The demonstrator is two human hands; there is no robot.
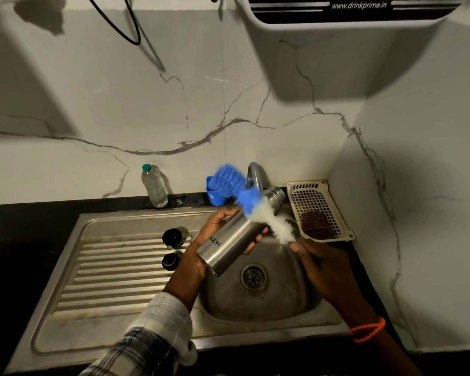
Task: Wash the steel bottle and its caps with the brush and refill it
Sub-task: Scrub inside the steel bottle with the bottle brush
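The steel sink [136, 316] is seen with its ribbed drainboard at nine o'clock of the basin. Over the basin, the steel bottle [236, 237] is held tilted, its mouth toward one o'clock, by the left hand [215, 234], fingers curled round its body. The brush [258, 210], blurred, is laid against the bottle; it is gripped by the right hand [318, 259], whose fingers cannot be told. Two black caps [172, 237] are seen on the drainboard, at nine o'clock of the bottle.
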